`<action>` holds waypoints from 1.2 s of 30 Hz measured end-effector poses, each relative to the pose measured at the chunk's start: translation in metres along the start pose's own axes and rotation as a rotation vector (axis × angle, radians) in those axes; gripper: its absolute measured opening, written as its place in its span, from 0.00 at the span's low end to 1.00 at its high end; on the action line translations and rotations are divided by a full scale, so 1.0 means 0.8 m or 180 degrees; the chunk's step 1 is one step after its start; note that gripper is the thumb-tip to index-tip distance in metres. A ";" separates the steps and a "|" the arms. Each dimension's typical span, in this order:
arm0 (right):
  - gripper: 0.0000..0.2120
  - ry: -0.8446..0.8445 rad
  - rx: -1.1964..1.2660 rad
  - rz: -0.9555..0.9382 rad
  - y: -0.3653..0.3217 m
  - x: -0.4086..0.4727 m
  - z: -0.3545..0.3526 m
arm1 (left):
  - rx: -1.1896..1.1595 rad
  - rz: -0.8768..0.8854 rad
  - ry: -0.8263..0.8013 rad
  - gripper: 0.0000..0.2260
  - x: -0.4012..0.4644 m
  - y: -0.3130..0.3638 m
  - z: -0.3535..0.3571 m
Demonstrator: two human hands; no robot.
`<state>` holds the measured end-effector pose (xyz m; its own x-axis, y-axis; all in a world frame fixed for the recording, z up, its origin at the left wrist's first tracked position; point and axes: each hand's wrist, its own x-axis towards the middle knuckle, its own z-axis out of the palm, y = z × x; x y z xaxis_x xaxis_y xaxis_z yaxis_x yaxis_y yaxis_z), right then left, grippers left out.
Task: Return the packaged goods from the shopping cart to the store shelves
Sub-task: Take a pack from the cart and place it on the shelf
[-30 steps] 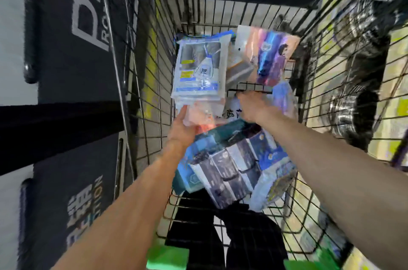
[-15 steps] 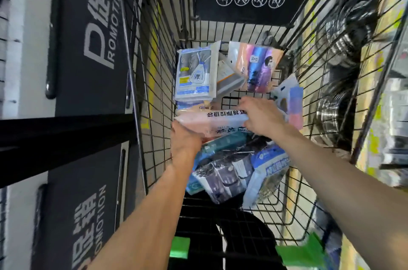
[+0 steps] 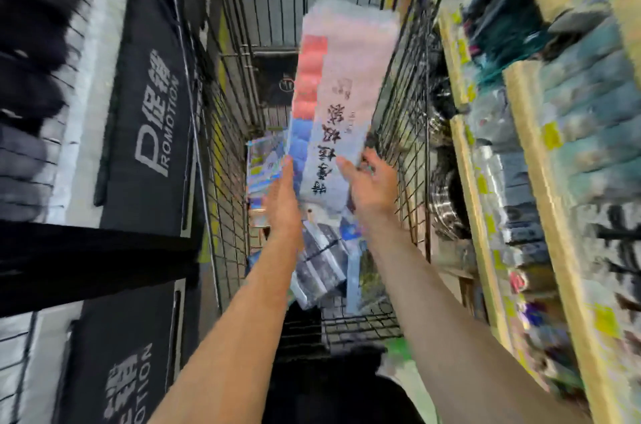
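Plastic wrap covers the long pale package point(image 3: 341, 111), which stands on end at the centre of the frame, above the shopping cart point(image 3: 239, 132), with a red and blue stripe down its left edge and dark lettering on its face. I hold it at its lower end: my left hand point(image 3: 284, 195) lies flat against the left edge with straight fingers, and my right hand point(image 3: 369, 181) curls round the right edge. It looks light and soft, so I judge it will bend or sag if held by one end only. The film seems slick, so gripping both long edges lower down suits it best. More packets point(image 3: 319, 260) lie below in the cart. Store shelves point(image 3: 562, 160) run down the right of the frame, blurred.
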<state>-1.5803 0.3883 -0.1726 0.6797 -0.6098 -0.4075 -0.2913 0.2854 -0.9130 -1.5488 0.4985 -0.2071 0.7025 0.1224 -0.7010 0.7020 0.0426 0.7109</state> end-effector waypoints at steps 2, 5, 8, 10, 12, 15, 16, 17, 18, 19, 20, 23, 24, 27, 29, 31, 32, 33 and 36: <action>0.08 0.0283 0.0409 0.0117 -0.014 -0.025 -0.021 | -0.0056 0.0016 -0.0231 0.24 -0.037 0.006 -0.007; 0.09 0.0345 0.1143 0.0152 -0.034 -0.060 -0.057 | -0.0334 -0.0001 -0.0836 0.09 -0.087 -0.002 -0.013; 0.09 0.0288 0.1726 0.0176 -0.062 -0.100 -0.097 | -0.0645 0.0037 -0.1985 0.25 -0.134 -0.009 0.005; 0.10 0.0380 0.1926 0.0144 -0.074 -0.120 -0.125 | -0.0960 -0.0026 -0.2352 0.29 -0.167 -0.004 0.029; 0.11 0.0506 0.1926 0.0058 -0.082 -0.134 -0.145 | -0.1065 -0.0123 -0.2499 0.24 -0.182 -0.004 0.049; 0.10 0.0943 0.1628 -0.0251 -0.090 -0.147 -0.198 | -0.0719 -0.0213 -0.2989 0.23 -0.207 -0.019 0.085; 0.09 0.1151 0.1462 -0.0358 -0.092 -0.149 -0.218 | -0.0485 -0.0228 -0.3118 0.24 -0.212 -0.025 0.098; 0.09 0.1274 0.1255 -0.0402 -0.092 -0.150 -0.232 | -0.0294 -0.0209 -0.3135 0.25 -0.215 -0.027 0.103; 0.09 0.1420 0.1056 -0.0424 -0.093 -0.153 -0.250 | -0.0155 -0.0199 -0.3130 0.25 -0.217 -0.029 0.111; 0.10 0.1586 0.0885 -0.0448 -0.097 -0.159 -0.270 | -0.0033 -0.0140 -0.3126 0.24 -0.223 -0.029 0.124; 0.12 0.1664 0.0716 -0.0455 -0.099 -0.164 -0.286 | 0.0046 -0.0015 -0.3034 0.21 -0.221 -0.026 0.135; 0.13 0.1785 0.0245 -0.0557 -0.104 -0.180 -0.322 | 0.0511 0.0522 -0.3142 0.18 -0.230 0.003 0.183; 0.14 0.1827 0.0064 -0.0550 -0.105 -0.183 -0.330 | 0.0720 0.0676 -0.3323 0.18 -0.237 0.014 0.203; 0.12 0.2112 -0.0342 -0.0433 -0.108 -0.179 -0.343 | 0.1260 0.1003 -0.3816 0.14 -0.262 0.051 0.254; 0.15 0.2248 -0.0545 -0.0359 -0.114 -0.173 -0.351 | 0.1464 0.0937 -0.4033 0.12 -0.271 0.067 0.281; 0.20 0.2334 -0.0732 -0.0365 -0.132 -0.169 -0.362 | 0.1419 0.0727 -0.4077 0.11 -0.267 0.075 0.303; 0.22 0.2472 -0.0950 -0.0458 -0.145 -0.168 -0.367 | 0.1313 0.0641 -0.4033 0.12 -0.263 0.077 0.311; 0.25 0.2735 -0.1255 -0.0492 -0.156 -0.168 -0.372 | 0.1159 0.0524 -0.3996 0.13 -0.259 0.078 0.320; 0.30 0.3921 -0.1965 -0.0424 -0.173 -0.180 -0.382 | 0.0541 0.0056 -0.3978 0.15 -0.255 0.078 0.346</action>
<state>-1.8434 0.2108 0.0075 -0.2072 -0.9518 0.2260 -0.7393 0.0010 -0.6734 -1.6164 0.2014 -0.0352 0.2775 -0.9016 -0.3318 0.6324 -0.0886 0.7696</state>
